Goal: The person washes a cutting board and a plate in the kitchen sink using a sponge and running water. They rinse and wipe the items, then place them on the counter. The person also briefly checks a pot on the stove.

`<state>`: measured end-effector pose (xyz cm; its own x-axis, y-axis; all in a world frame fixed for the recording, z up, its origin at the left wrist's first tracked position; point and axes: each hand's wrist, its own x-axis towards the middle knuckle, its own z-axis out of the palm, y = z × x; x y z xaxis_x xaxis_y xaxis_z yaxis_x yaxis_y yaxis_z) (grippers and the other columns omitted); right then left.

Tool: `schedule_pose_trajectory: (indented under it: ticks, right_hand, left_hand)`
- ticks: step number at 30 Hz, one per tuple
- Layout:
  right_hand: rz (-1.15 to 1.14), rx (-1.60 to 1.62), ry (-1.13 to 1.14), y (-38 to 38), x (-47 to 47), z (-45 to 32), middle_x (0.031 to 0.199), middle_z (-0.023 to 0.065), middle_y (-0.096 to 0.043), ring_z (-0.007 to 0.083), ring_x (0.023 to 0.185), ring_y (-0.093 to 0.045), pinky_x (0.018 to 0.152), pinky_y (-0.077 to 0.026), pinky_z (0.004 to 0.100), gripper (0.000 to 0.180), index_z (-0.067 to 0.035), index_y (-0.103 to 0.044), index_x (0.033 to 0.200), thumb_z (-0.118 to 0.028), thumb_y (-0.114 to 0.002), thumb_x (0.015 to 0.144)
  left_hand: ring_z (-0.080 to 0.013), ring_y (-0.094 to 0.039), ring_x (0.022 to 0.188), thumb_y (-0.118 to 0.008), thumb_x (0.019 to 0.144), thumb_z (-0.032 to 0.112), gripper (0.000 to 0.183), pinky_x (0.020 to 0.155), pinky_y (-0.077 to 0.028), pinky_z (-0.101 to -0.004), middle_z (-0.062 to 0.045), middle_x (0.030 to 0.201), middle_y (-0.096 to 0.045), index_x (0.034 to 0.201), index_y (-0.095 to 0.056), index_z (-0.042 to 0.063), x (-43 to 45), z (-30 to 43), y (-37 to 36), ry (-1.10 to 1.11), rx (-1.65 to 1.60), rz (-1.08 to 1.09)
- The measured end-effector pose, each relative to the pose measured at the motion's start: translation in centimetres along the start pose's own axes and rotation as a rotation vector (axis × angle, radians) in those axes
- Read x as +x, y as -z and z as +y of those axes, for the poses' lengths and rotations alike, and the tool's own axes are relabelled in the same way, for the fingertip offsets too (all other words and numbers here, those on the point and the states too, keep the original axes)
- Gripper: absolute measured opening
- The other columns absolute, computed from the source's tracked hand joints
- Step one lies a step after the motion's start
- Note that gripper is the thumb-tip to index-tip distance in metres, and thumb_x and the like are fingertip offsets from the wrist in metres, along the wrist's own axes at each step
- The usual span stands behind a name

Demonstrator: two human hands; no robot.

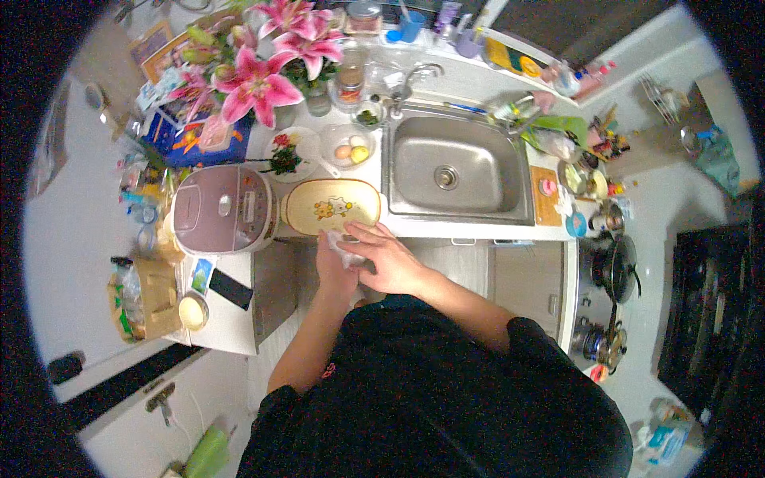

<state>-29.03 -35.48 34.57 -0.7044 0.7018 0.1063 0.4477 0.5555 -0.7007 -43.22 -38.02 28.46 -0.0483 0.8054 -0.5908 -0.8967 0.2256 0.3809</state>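
Note:
Before me lies a cream oval dish (pixel 305 206) with a brown rim and cartoon figures on its base. My left hand (pixel 336 266) is near the dish's front rim and holds a crumpled white tissue or cloth (pixel 345 250). My right hand (pixel 391 258) reaches over from the right with its fingers apart, close against the white piece. Its fingertips are by the dish's lower edge; whether they touch the rim I cannot tell. The left fingers are partly hidden behind the white piece.
A rice cooker (pixel 224 209) stands left of the dish, a steel sink (pixel 457 164) to the right. Behind are a plate of eggs (pixel 352 149), a plate with flowers (pixel 285 156) and pink lilies (pixel 257 86). A phone (pixel 231 289) lies at left; a pan (pixel 621 269) sits on the right-hand stove.

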Motion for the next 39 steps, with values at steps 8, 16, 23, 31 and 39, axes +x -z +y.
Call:
schedule_pose_trajectory:
  ticks: [8,16,23,31,39]
  right_hand:
    - [0.395,0.154,-0.108,3.6,-3.7,-0.9,0.121,0.0154,-0.065,0.0365,0.115,-0.059,0.1,-0.049,0.0426,0.031,-0.003,-0.069,0.11,-0.006,-0.065,0.079]
    - [0.769,0.022,-0.249,10.0,-8.9,3.0,0.123,0.0159,-0.063,0.0357,0.114,-0.058,0.096,-0.048,0.0426,0.032,-0.005,-0.065,0.116,-0.009,-0.068,0.084]
    - [0.692,0.569,-0.412,13.3,-14.2,13.3,0.113,0.0134,-0.066,0.0241,0.092,-0.065,0.085,-0.053,0.0366,0.04,-0.006,-0.065,0.119,-0.023,-0.075,0.085]
    - [0.545,0.738,-0.326,22.6,-20.4,22.4,0.105,0.0097,-0.068,0.0159,0.093,-0.066,0.08,-0.054,0.0321,0.041,-0.003,-0.061,0.123,-0.015,-0.074,0.085]
    - [0.593,1.069,-0.276,26.1,-24.1,28.4,0.105,0.0054,-0.068,0.0154,0.099,-0.065,0.086,-0.053,0.0312,0.024,-0.001,-0.062,0.117,-0.008,-0.064,0.094]
  left_hand:
    - [-0.0139,-0.044,0.055,-0.039,0.108,0.038,0.036,0.048,-0.038,-0.0296,0.002,0.07,-0.046,0.096,-0.059,0.01,0.0,-3.1,-2.2,0.104,0.068,-0.113]
    - [-0.0137,-0.054,0.073,-0.047,0.1,0.008,0.05,0.059,-0.047,-0.0284,-0.004,0.101,-0.062,0.149,-0.041,0.01,1.5,-9.5,-9.2,-0.054,0.606,-0.313]
    - [-0.0302,-0.044,0.132,-0.04,0.091,-0.007,0.075,0.099,-0.048,-0.0429,-0.01,0.161,-0.024,0.159,-0.021,0.018,1.7,-18.3,-21.6,-0.04,0.508,-0.342]
    - [-0.0272,-0.033,0.14,-0.044,0.104,0.04,0.062,0.115,-0.029,-0.0444,-0.007,0.16,-0.027,0.159,-0.025,0.017,6.4,-28.1,-25.1,0.036,0.599,-0.534]
    - [-0.0236,-0.038,0.134,-0.044,0.104,0.048,0.06,0.112,-0.031,-0.0457,-0.007,0.151,-0.04,0.152,-0.037,0.012,8.3,-33.9,-28.6,0.041,0.48,-0.547]
